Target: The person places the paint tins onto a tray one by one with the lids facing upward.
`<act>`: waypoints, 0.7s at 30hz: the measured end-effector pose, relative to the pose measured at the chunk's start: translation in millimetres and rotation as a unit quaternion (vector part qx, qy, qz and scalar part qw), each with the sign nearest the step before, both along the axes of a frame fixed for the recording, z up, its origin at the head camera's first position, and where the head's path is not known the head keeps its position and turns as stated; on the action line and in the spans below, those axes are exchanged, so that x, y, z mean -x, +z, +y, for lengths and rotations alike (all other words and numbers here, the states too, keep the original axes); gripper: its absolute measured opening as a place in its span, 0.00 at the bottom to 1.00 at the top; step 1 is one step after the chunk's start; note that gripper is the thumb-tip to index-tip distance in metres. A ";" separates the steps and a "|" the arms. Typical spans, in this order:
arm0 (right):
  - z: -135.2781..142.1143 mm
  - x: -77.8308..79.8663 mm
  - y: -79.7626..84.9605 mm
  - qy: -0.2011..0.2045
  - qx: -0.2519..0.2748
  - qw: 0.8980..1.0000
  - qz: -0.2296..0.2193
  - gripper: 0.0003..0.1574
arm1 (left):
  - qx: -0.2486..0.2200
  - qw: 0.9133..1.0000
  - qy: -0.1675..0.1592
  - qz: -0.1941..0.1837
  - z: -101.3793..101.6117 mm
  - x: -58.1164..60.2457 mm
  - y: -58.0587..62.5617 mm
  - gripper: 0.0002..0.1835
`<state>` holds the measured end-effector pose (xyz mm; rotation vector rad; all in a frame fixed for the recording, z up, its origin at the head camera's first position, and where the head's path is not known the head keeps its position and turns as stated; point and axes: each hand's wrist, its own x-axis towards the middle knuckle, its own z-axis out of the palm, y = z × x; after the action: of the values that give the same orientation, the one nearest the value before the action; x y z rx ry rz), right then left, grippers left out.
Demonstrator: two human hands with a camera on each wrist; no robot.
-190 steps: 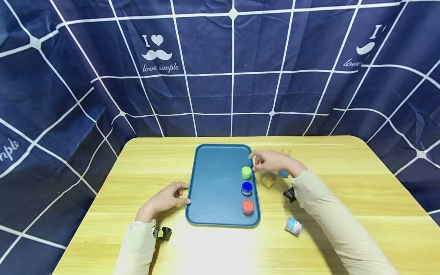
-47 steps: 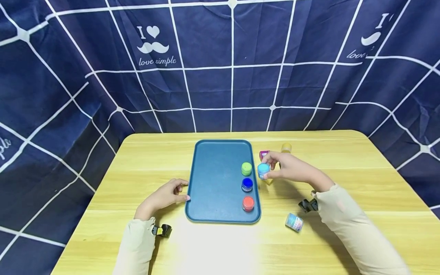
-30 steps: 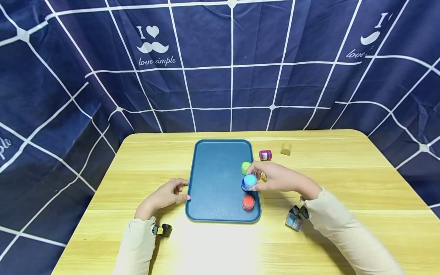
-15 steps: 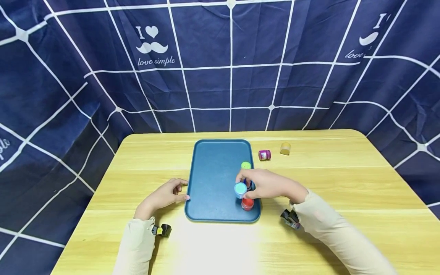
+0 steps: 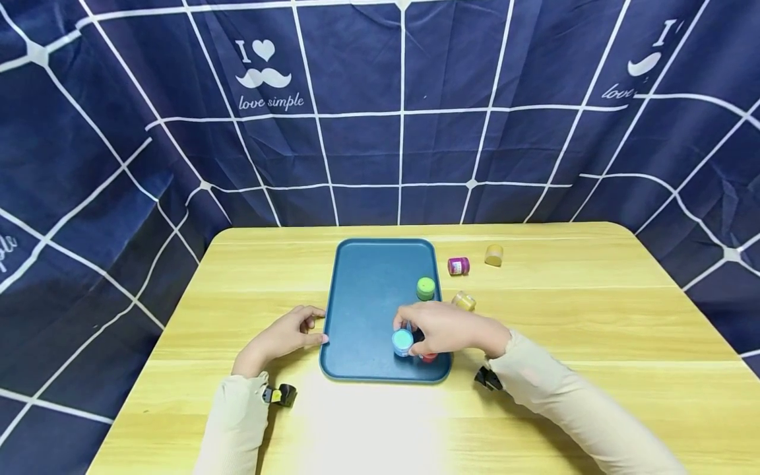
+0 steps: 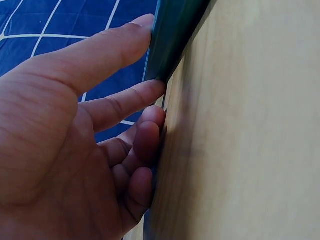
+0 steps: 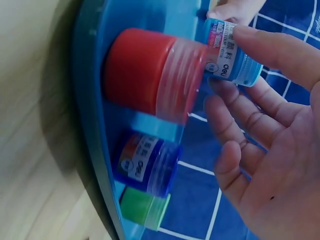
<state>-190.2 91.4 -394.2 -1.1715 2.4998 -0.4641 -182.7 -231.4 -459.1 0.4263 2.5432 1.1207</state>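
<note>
My right hand (image 5: 448, 328) pinches a light blue paint jar (image 5: 402, 342) between thumb and fingers, upright at the lower right part of the dark blue tray (image 5: 368, 284). Whether its base touches the tray, I cannot tell. Along the tray's right side stand a red paint jar (image 7: 137, 75), a dark blue paint jar (image 7: 146, 164) and a green paint jar (image 5: 425, 287); the hand covers most of the first two in the head view. At the tray's left rim, my left hand (image 5: 285, 336) touches the edge with thumb and forefinger, its other fingers loosely bent.
On the wooden table (image 5: 564, 297), right of the tray, lie a purple jar (image 5: 458, 266) and a yellow jar (image 5: 464, 301). Farther back is another yellowish jar (image 5: 494, 254). A dark blue grid-patterned cloth (image 5: 368, 152) hangs behind the table.
My right hand has picked up the light blue jar from the table and carried it left over the tray, then toward the front. A second blue jar is now hidden behind the right wrist.
</note>
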 end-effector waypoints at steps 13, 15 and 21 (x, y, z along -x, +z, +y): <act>-15.2 -4.5 -13.4 0.018 -0.053 0.997 0.060 0.18 | 0.000 1.000 0.000 -0.009 0.4 0.3 -0.1 0.27; -15.8 -5.0 -14.0 0.020 -0.054 0.996 0.068 0.18 | -0.003 1.000 -0.001 -0.009 0.5 0.4 -0.3 0.27; -14.9 -4.3 -11.9 0.011 -0.052 0.996 0.071 0.19 | 0.000 1.000 0.002 -0.005 -1.0 1.3 -2.1 0.28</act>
<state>-186.0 76.5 -406.1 -1.2298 2.5923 -0.2481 -184.0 -232.4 -461.1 0.4160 2.5356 1.1225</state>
